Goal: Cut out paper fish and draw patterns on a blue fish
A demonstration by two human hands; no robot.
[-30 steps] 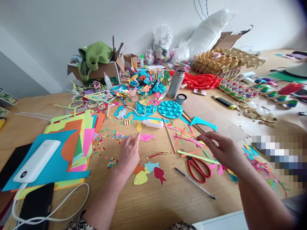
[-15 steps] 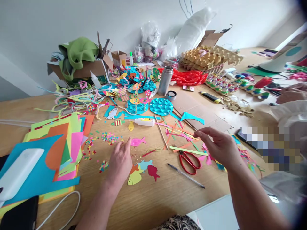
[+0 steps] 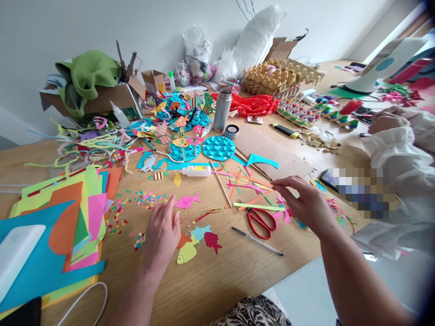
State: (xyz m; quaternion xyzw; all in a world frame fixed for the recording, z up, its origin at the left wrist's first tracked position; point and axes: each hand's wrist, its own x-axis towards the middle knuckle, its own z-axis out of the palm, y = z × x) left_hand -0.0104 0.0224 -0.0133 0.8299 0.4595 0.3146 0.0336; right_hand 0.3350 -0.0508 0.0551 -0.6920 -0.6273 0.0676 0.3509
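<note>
My left hand [image 3: 163,233] rests low over the table with its index finger stretched out, the fingertip at the head edge of a pink paper fish [image 3: 186,202]. Its other fingers lie partly bent, and nothing shows in them. Further right, my right hand [image 3: 304,203] is in a pinch above loose paper strips [image 3: 253,184]; what its fingertips hold, if anything, is too small to tell. Below it lie red-handled scissors [image 3: 261,225] and a pen [image 3: 257,241]. Yellow [image 3: 186,252], light blue [image 3: 201,232] and dark red paper fish [image 3: 212,243] lie near my left hand.
Coloured paper sheets [image 3: 74,217] are stacked at left. A glue bottle [image 3: 197,170], a wooden stick [image 3: 220,184] and blue egg-carton discs [image 3: 219,148] lie mid-table. Behind them stands a metal flask [image 3: 222,111]. At right are a co-worker's hands [image 3: 387,120] and a phone [image 3: 335,181].
The camera view has swung slightly right, so the table's contents appear shifted left. My right hand has moved a little right relative to the strips. My left fingertip stays beside the pink fish.
</note>
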